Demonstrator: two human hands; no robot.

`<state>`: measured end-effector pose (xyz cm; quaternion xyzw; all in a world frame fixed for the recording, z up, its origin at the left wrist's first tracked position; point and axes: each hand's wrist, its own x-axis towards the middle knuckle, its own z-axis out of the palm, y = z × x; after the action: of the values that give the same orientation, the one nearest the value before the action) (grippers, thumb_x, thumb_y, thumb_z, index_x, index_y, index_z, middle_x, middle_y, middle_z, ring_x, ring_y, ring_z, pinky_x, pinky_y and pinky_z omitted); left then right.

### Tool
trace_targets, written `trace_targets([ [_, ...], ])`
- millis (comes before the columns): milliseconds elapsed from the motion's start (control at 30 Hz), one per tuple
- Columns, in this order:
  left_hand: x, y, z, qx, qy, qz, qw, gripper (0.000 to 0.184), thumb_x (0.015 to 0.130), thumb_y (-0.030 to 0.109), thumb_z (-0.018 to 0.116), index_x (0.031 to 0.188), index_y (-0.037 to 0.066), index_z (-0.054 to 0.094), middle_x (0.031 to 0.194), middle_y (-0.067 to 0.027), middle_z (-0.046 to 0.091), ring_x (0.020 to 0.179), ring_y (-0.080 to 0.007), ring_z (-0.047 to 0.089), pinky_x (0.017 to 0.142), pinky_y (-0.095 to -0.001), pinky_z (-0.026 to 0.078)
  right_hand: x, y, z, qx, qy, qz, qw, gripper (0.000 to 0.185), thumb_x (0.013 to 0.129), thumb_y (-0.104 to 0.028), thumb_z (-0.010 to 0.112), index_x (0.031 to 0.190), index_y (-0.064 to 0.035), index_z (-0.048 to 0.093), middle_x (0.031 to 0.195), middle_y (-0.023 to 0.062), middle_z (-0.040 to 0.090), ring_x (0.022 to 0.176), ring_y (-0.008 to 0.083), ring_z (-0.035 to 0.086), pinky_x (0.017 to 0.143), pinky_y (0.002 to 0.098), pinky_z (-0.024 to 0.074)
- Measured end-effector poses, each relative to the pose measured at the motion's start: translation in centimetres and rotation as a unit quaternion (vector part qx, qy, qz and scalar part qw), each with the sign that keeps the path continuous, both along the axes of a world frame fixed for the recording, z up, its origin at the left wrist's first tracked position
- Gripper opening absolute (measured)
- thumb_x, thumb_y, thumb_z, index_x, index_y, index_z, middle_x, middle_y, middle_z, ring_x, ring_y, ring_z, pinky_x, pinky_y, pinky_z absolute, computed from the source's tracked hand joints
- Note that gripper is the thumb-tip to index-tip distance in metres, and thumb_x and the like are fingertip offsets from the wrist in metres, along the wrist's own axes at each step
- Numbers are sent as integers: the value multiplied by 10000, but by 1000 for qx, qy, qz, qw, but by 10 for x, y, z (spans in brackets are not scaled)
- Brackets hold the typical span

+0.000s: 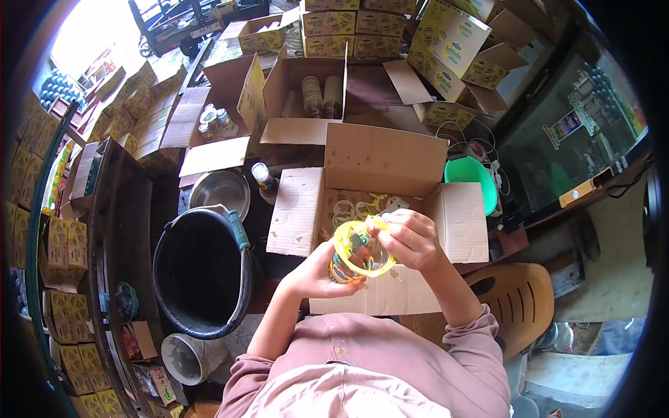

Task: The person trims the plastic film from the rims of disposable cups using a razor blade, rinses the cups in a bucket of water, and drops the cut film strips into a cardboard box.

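Note:
My left hand is wrapped around a printed plastic cup with a bright yellow rim, tilted so that its mouth faces up toward me. My right hand is closed in a pinch at the far right of that rim, on a small crumpled yellowish piece I cannot make out clearly. Both hands are above the near side of an open cardboard box. Yellow and whitish ring-shaped scraps lie on the bottom of the box.
Left of the box stand a printed can, a steel bowl and a large black bucket. A green basin is at the right, near a glass-fronted cabinet. Behind are open cartons and stacked lemon boxes; a brown plastic chair is close by.

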<state>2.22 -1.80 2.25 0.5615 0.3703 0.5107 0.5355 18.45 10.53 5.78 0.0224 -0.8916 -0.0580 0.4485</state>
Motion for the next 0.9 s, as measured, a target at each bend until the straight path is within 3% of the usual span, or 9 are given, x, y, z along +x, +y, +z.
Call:
trace_targets([
  [167,-4,2,12,-66,-148,-147,976,431,673,118,669,1051,0,500,822,-65,580,767,-113,545,657,-231,446,-1,-1,-2,0,28,27,999,115,601,-67,677,641,-55,570,697,18,543,677,136,582,600,262,513],
  [267,-7,6,3,-107,-209,-231,944,527,658,37,650,1123,20,404,853,-50,539,766,-111,519,667,-237,444,-1,-2,-2,-4,36,37,999,126,597,-69,691,650,-47,579,696,20,547,685,144,591,606,263,520],
  [367,-1,14,-8,-70,-208,-328,919,531,653,35,643,1115,26,383,822,-60,532,713,-127,528,603,-238,442,-2,-6,2,-9,41,47,998,129,602,-72,702,671,-39,599,690,17,547,687,146,596,609,263,521],
  [467,4,19,-12,-74,-291,-386,872,548,650,53,656,1112,36,362,812,-73,523,660,-139,531,547,-247,434,-5,-7,1,-12,49,56,997,119,624,-77,703,704,-36,626,695,14,559,678,139,592,607,260,519],
  [600,15,22,-24,-112,-426,-455,774,643,644,71,658,1143,-22,264,784,-106,478,569,-169,529,491,-240,449,-6,-8,-2,-10,58,50,997,119,625,-73,702,720,-46,635,693,14,568,648,126,574,607,261,521],
  [633,18,20,-20,-153,-465,-437,755,587,589,64,687,1048,-72,348,775,-168,509,541,-190,545,435,-257,475,-7,-9,-2,-9,61,46,997,124,623,-72,703,726,-49,637,691,14,569,639,123,568,607,262,521],
  [733,28,24,-20,-201,-554,-507,630,562,595,43,693,1014,-68,335,769,-179,504,539,-193,545,437,-260,476,-10,-7,-2,-27,87,47,995,131,580,-65,742,670,-61,647,586,-10,506,565,132,556,562,277,528],
  [900,47,28,-31,-223,-636,-594,440,593,623,21,691,1016,-43,252,800,-211,499,534,-232,549,441,-271,476,-6,-5,-10,-35,85,32,995,206,584,-78,705,782,-58,653,687,17,571,638,126,566,594,260,518],
])
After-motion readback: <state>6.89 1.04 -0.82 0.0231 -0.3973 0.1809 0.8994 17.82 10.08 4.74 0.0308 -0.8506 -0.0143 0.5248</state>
